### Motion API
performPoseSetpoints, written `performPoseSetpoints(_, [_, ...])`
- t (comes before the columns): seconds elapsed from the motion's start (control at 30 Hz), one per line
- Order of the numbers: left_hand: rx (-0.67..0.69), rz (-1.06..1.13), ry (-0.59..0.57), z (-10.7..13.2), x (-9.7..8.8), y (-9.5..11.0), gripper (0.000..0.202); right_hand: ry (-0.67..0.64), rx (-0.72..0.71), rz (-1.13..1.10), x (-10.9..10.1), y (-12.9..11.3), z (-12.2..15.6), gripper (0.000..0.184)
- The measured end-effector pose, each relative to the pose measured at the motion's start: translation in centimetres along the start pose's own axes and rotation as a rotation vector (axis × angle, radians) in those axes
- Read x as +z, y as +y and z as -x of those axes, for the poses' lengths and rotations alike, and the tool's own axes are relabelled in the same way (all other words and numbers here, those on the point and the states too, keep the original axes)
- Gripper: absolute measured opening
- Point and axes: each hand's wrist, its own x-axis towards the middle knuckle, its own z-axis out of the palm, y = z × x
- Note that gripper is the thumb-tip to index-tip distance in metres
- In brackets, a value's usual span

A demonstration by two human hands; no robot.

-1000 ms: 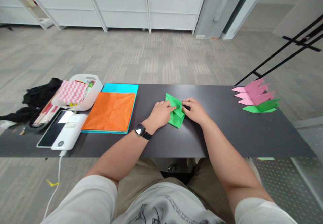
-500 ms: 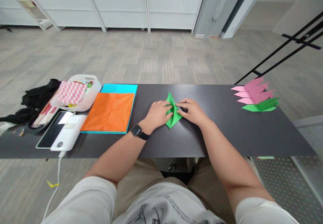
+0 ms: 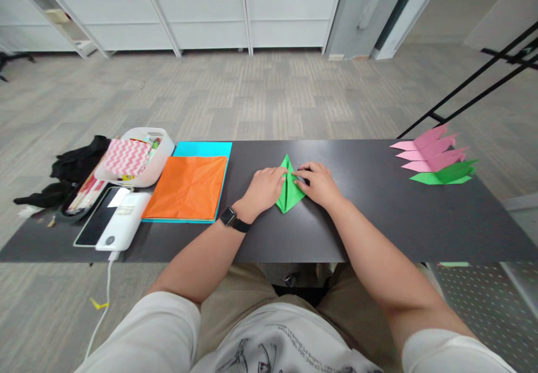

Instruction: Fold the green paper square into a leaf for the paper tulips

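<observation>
A green piece of folded paper (image 3: 287, 191), kite-shaped with a crease down its middle, lies on the dark table in front of me. My left hand (image 3: 268, 187) presses on its left side, the fingers together and covering that edge. On the right side, my right hand (image 3: 318, 184) grips the flap with thumb and forefinger, the other fingers curled. Both lower edges of the paper come to a point toward me. A black watch (image 3: 229, 217) sits on my left wrist.
Orange paper (image 3: 187, 188) lies on blue sheets (image 3: 204, 148) at left. Beyond them are a white basket (image 3: 162, 157), a white power bank (image 3: 121, 222) with a cable, a phone (image 3: 94, 224) and black cloth (image 3: 78, 163). Pink folded papers (image 3: 432, 149) and a green one (image 3: 445, 175) stand at far right.
The left hand's fingers have drawn in over the green paper, and its left flap now lies flatter, with the middle crease closed up. The right hand keeps its place; the view has shifted slightly.
</observation>
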Motion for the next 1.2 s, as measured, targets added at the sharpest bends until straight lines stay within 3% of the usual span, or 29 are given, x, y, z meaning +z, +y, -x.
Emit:
performPoseSetpoints(0.17, [0.070,-0.049,-0.002,0.3,0.3,-0.1,0.036,0.003,0.009,0.001,0.2,0.1,-0.1,0.027])
performPoseSetpoints(0.53, [0.073,-0.112,-0.030,0.2,0.6,0.5,0.045,0.065,0.106,0.025,0.6,0.1,-1.0,0.029])
performPoseSetpoints(0.87, [0.066,-0.082,-0.048,0.3,0.5,0.6,0.046,-0.080,0.010,-0.019,-0.6,0.4,-0.1,0.053])
performPoseSetpoints(1.2, [0.121,-0.138,-0.067,0.8,0.8,0.4,0.055,-0.141,-0.036,0.031,-1.2,-0.3,0.5,0.060])
